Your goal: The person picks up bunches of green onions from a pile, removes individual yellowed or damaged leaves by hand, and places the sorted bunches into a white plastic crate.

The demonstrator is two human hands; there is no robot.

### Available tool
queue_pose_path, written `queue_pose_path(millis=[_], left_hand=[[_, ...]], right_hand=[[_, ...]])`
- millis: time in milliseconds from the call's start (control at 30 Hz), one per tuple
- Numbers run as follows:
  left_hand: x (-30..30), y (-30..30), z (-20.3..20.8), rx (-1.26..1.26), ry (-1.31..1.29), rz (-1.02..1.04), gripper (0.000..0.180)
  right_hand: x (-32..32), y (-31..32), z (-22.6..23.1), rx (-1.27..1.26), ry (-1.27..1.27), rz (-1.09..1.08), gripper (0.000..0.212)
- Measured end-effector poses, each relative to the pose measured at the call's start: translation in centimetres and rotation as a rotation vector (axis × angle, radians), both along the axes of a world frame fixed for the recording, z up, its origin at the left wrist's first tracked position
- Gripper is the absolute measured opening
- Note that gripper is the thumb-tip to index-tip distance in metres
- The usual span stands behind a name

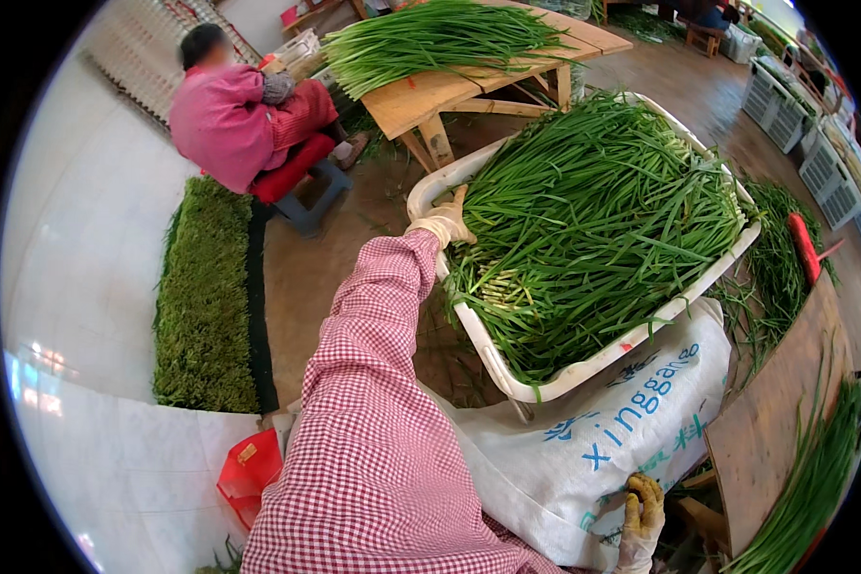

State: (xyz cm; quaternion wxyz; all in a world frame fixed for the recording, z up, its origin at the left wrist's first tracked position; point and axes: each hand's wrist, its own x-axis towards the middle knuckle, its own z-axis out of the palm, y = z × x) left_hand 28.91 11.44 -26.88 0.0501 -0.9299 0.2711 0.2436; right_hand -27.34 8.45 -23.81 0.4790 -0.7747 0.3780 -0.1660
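Note:
A white plastic crate (598, 356) is heaped with long green garlic chives (593, 215), their pale stem ends showing at the near left and the right. My left hand (450, 222), in a pale glove, grips the crate's left rim, with its arm stretched forward. My right hand (644, 507) wears a glove stained yellow-brown. It is low beside the white woven sack (507, 459), fingers loosely curled with a gap to the thumb and nothing visible between them. The sack lies under the crate's near side.
A wooden table (402, 105) beyond the crate bears more chives. At far left a person in pink (225, 124) sits on a blue stool (311, 196). A tilted wooden board (770, 421), loose chives (780, 277) and grey crates (775, 105) are on the right; a red container (251, 469) is lower left.

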Motion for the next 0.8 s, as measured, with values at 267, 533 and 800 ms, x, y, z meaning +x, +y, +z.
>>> queue_pose_path(millis=[267,533,800], left_hand=[[2.7,0.3,-1.2,-0.034,0.096,0.003,0.12],[3.8,0.1,-0.4,-0.129,0.076,-0.019,0.118],[4.5,-1.0,3.7,-0.465,0.298,-0.078,0.104]], right_hand=[[-0.5,0.3,0.0,0.025,0.012,-0.056,0.018],[-1.5,0.1,-1.4,0.139,-0.026,-0.121,0.019],[-1.2,0.7,-1.8,0.212,-0.061,-0.151,0.017]])
